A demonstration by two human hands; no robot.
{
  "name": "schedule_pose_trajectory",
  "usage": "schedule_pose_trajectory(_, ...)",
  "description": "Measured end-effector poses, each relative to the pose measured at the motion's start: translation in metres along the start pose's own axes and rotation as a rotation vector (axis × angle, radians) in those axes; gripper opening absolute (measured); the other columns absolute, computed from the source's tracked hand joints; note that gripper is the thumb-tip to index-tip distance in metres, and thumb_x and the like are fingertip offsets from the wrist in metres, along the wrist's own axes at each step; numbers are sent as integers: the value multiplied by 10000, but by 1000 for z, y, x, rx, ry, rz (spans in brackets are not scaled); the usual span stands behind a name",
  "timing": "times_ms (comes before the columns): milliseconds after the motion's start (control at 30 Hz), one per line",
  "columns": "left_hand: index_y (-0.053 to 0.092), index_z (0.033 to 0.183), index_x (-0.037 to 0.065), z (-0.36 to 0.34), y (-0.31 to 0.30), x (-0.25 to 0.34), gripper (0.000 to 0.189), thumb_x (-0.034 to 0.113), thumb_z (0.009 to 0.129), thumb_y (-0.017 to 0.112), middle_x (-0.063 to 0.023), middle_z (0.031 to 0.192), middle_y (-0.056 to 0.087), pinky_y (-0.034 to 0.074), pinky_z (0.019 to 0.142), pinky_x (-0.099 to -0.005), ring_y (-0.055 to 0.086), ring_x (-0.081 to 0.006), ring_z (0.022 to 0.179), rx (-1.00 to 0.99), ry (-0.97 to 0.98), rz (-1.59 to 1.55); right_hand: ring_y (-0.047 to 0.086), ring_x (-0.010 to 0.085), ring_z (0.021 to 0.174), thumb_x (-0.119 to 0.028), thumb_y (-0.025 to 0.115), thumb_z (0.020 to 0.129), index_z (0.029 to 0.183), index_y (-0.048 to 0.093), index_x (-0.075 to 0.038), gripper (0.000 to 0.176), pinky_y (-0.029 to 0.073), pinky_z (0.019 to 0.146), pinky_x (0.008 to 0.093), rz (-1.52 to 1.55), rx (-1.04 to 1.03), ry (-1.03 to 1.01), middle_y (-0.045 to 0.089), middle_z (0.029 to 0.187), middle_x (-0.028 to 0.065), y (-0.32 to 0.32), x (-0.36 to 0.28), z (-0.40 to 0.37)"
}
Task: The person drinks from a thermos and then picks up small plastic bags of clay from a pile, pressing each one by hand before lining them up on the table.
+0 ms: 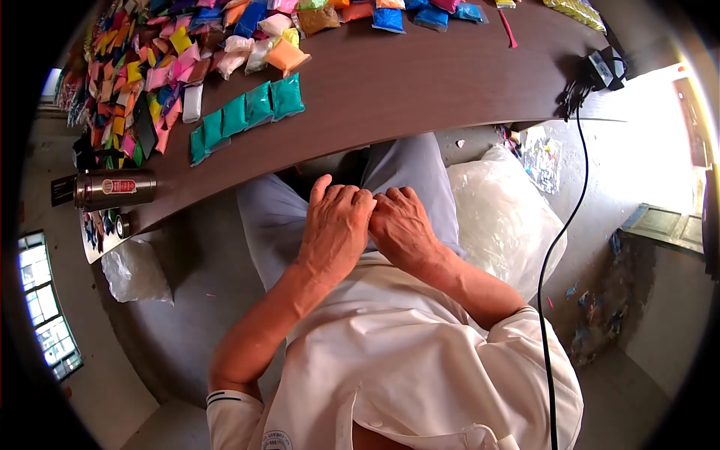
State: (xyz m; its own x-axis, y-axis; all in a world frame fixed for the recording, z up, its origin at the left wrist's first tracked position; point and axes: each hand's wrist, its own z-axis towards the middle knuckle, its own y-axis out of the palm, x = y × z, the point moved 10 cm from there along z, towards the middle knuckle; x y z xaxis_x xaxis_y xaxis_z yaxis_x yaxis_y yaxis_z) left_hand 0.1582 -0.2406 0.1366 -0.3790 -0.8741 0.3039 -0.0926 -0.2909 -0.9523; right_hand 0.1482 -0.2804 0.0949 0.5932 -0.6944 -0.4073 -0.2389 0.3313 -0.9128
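Note:
My left hand (339, 225) and my right hand (406, 226) meet above my lap, backs turned up and fingertips touching or nearly so. Both have their fingers curled under. Whatever they may pinch is hidden beneath them. Beyond them, a joined strip of teal packets (246, 111) lies near the front edge of the brown table (405, 82). Neither hand touches the table or the packets.
Many colourful small packets (161, 75) are heaped at the table's left. A steel flask (116, 189) lies at the left edge. At the right, a black device (604, 69) trails a cable (559, 240). A large clear plastic bag (506, 214) sits beside my leg.

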Motion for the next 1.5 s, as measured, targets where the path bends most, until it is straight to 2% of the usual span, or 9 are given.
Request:
schedule_pose_trajectory(533, 542, 876, 42, 9, 0, 8, 28, 69, 871, 546, -103, 894, 605, 321, 1045, -463, 582, -263, 942, 24, -7, 64, 514, 248, 824, -44, 577, 714, 772, 602, -66, 67, 367, 753, 370, 46, 124, 21, 568, 830, 78, -13, 9, 2)
schedule_pose_trajectory(700, 540, 879, 38, 11, -4, 13, 93, 12, 789, 535, -107, 845, 580, 320, 1048, -444, 580, -251, 912, 77, 8, 83, 519, 258, 820, -45, 582, 718, 798, 597, -62, 83, 376, 743, 380, 60, 149, 18, 564, 827, 75, -14, 10, 2)
schedule_pose_trajectory(1033, 538, 846, 63, 21, 1, 24, 72, 59, 779, 564, -88, 810, 560, 296, 1068, -417, 568, -221, 879, 59, 25, 269, 507, 260, 784, -86, 594, 737, 808, 580, -73, 73, 372, 725, 386, 119, 265, 2, 553, 796, 74, -26, 15, 1)
schedule_pose_trajectory(1233, 536, 848, 67, 21, 0, 26, 79, 75, 778, 572, -82, 810, 554, 283, 1077, -407, 564, -214, 879, 42, 21, 324, 504, 266, 797, -100, 592, 745, 817, 576, -75, 78, 370, 728, 391, 134, 259, 6, 549, 803, 76, -24, 17, 1)
schedule_pose_trajectory(1500, 534, 868, 53, 21, -3, 26, 92, 58, 779, 556, -91, 823, 554, 291, 1069, -404, 567, -215, 889, 65, 21, 274, 499, 268, 800, -129, 623, 737, 812, 577, -86, 98, 368, 729, 386, 184, 265, 0, 549, 812, 69, -24, 18, 2)
